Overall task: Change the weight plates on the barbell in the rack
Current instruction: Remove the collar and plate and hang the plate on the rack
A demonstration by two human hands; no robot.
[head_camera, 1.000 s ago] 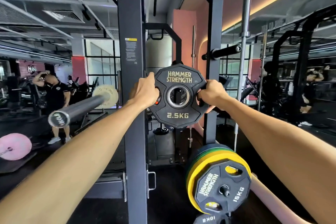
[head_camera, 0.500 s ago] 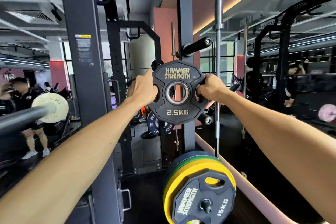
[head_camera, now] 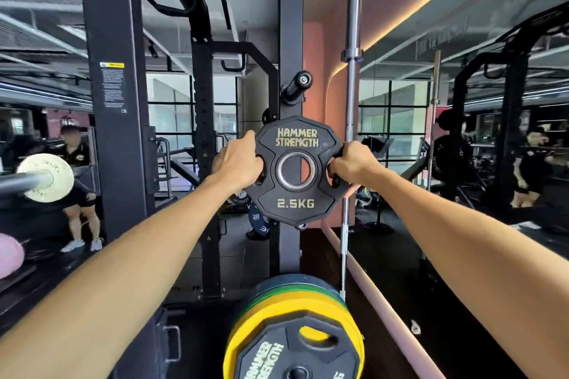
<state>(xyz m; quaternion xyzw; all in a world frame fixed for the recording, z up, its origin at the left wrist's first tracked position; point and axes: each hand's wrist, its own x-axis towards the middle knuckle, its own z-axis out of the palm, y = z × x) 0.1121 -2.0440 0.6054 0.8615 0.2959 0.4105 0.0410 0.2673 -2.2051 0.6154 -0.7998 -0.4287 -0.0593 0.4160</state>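
Observation:
A black 2.5 kg plate (head_camera: 295,203) marked Hammer Strength hangs upright at arm's length in front of me. My left hand (head_camera: 238,163) grips its left cut-out and my right hand (head_camera: 354,164) grips its right cut-out. The plate is in front of the rack's rear upright (head_camera: 291,40), just below an empty black storage peg (head_camera: 297,86). The barbell (head_camera: 27,180) lies at the far left, its sleeve end cut off by the frame, with a pale plate (head_camera: 50,177) on it.
A near rack post (head_camera: 114,101) stands at left. Below me, stored plates sit on a low peg: a black 15 kg plate (head_camera: 295,351) in front of yellow (head_camera: 274,308), green and dark ones. A spare bar (head_camera: 352,71) stands vertically at right beside a mirror wall. A person stands behind the barbell at left.
My view has swung right and closer to the rear upright. The barbell has slid toward the left edge. Both hands keep the same hold on the 2.5 kg plate.

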